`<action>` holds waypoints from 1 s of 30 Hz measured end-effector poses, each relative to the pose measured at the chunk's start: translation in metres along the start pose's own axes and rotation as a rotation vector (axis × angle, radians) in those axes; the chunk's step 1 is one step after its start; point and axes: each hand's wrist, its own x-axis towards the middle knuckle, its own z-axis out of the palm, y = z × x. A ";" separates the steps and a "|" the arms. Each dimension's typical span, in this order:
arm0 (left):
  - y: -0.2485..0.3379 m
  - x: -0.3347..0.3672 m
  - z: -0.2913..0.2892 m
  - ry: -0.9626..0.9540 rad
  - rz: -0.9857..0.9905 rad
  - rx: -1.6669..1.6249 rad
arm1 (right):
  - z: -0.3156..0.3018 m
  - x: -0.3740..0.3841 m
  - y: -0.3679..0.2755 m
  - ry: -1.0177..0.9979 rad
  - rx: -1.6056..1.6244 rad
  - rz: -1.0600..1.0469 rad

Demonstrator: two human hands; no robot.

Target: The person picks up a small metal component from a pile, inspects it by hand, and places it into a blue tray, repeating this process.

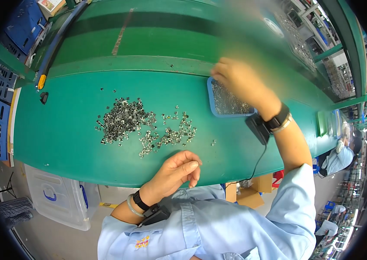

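My left hand (178, 170) is at the table's front edge, its fingers curled and thumb pressed to them; anything inside is hidden. Just beyond it lies a loose scatter of small shiny metal parts (172, 138). To their left is a denser heap of small dark and silver parts (125, 119). Reaching over a blue tray (212, 100), my right hand (237, 78) has its fingertips drawn together near the tray's far left corner. Whatever they may hold is too small to make out. The tray contains many tiny metal pieces, partly covered by my hand and forearm.
A green belt (157, 41) runs behind the green tabletop (58, 143). At the far left lies a yellow-ended tool (41, 81). Below the table stand a clear lidded box (58, 195) and cardboard boxes (249, 198). A cable (259, 162) hangs from the device on my right wrist.
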 end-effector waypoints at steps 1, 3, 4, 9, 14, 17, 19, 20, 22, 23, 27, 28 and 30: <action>0.000 0.000 0.000 -0.002 0.001 0.001 | 0.010 0.014 -0.003 0.046 0.114 -0.029; 0.000 -0.002 0.000 -0.005 0.002 -0.002 | 0.035 0.043 -0.008 0.112 0.210 -0.102; 0.000 -0.003 0.001 -0.013 -0.007 -0.003 | 0.048 0.056 -0.009 0.135 0.188 -0.139; 0.000 -0.002 0.000 -0.058 -0.017 0.022 | 0.085 0.094 -0.013 0.082 0.073 -0.114; 0.000 -0.003 0.003 0.000 -0.041 0.014 | 0.067 0.080 -0.016 -0.010 0.150 -0.072; 0.002 -0.001 0.002 0.010 0.004 0.079 | 0.035 0.045 0.001 0.061 0.230 -0.106; 0.002 -0.001 0.000 -0.002 -0.002 0.073 | 0.010 0.018 0.008 0.035 0.174 -0.053; 0.002 0.000 0.001 -0.015 0.007 0.076 | 0.003 0.003 0.011 0.019 0.113 -0.014; 0.000 0.001 0.001 -0.034 0.008 0.079 | 0.000 -0.025 0.014 0.031 0.094 -0.003; 0.000 0.001 0.002 -0.029 0.014 0.081 | 0.001 -0.037 0.015 0.047 0.077 -0.009; -0.001 -0.001 0.004 0.005 0.037 0.081 | 0.013 -0.080 -0.018 -0.008 0.314 -0.100; -0.002 0.000 0.004 0.010 0.036 0.078 | 0.020 -0.092 -0.026 -0.002 0.316 -0.093; -0.002 0.001 0.005 0.021 0.032 0.082 | 0.036 -0.110 -0.038 -0.176 0.394 -0.077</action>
